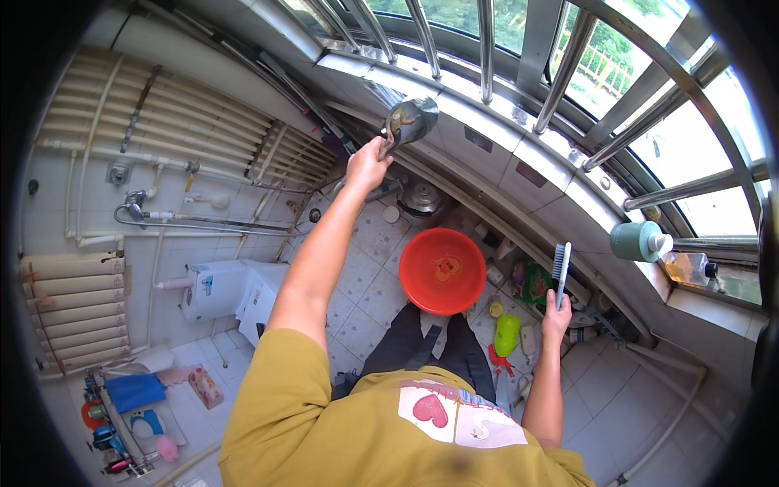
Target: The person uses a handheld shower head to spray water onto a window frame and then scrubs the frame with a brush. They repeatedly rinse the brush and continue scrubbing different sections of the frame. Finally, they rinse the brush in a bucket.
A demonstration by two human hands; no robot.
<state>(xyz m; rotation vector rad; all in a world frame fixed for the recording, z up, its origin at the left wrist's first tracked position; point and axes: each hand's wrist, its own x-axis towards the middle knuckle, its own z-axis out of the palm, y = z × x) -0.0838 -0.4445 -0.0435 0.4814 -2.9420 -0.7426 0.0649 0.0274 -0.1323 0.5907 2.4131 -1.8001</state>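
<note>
My left hand reaches far forward and grips the handle of a shiny metal water ladle. The ladle's bowl is raised in front of the tiled wall below the window sill. On the right, my right hand holds a scrubbing brush upright, its dark bristles facing left. Between my two arms, a red plastic basin stands low before my legs, with a printed pattern on its bottom. Nothing touches the basin from either hand.
A metal pot with a lid sits beyond the basin. A green bottle and an amber bottle lie along the sill. A light green plastic thing is on the floor. A white toilet tank stands at left, below pipes and a shower hose.
</note>
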